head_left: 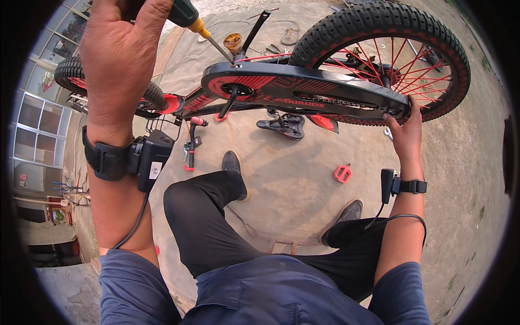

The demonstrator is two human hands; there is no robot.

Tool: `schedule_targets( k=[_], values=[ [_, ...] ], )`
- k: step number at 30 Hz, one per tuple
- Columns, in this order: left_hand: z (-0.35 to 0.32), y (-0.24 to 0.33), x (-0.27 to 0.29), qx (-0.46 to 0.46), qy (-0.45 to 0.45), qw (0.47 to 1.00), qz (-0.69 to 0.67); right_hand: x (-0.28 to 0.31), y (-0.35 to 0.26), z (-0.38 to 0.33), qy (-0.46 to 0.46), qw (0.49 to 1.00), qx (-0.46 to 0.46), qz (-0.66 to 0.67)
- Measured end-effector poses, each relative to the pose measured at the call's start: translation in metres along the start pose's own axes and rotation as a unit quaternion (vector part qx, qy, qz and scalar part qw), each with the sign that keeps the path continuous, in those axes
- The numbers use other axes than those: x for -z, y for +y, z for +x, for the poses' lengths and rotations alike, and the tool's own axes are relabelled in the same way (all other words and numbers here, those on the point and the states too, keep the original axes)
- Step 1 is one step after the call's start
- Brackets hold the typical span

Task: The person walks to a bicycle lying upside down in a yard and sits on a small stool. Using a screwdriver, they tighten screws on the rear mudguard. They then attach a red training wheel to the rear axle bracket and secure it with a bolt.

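Observation:
A small black and red bicycle lies upside down before me. My left hand is raised and shut on a screwdriver with a green and yellow handle; its tip touches the front end of the black and red chain guard. My right hand grips the rear end of that chain guard, next to the rear wheel with its red spokes. A black crank arm hangs under the guard. Both wrists carry black strapped devices with cables.
On the concrete ground lie a black saddle, a red pedal, a red and black handlebar grip part and a spanner. The front wheel sits at left. My legs and shoes are below.

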State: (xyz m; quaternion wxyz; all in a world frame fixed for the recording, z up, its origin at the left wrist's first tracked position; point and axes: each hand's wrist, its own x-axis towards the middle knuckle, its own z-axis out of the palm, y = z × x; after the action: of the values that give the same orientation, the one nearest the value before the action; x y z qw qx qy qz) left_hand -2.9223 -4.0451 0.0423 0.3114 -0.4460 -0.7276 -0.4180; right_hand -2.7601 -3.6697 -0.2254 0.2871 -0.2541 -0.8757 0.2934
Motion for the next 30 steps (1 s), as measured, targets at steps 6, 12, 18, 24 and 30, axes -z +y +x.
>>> schedule_targets(
  k=[6, 12, 18, 24, 30],
  values=[
    [-0.001, 0.009, -0.005, 0.005, -0.006, 0.999, 0.042, 0.001, -0.003, -0.001, 0.000, 1.000, -0.002, -0.008],
    [-0.001, -0.003, -0.002, -0.004, 0.005, 1.000, 0.029, -0.002, 0.003, 0.000, 0.006, 1.000, 0.008, -0.004],
    [0.000, -0.005, -0.002, -0.003, -0.017, 1.000, -0.008, -0.002, 0.002, 0.000, 0.005, 1.000, 0.008, 0.005],
    [0.010, 0.003, -0.003, 0.012, -0.071, 0.997, 0.005, -0.002, 0.005, 0.000, 0.007, 1.000, 0.014, 0.004],
    [0.024, 0.029, -0.005, 0.102, -0.087, 0.991, 0.017, -0.004, 0.007, 0.000, 0.009, 1.000, 0.022, 0.002]
  ],
)
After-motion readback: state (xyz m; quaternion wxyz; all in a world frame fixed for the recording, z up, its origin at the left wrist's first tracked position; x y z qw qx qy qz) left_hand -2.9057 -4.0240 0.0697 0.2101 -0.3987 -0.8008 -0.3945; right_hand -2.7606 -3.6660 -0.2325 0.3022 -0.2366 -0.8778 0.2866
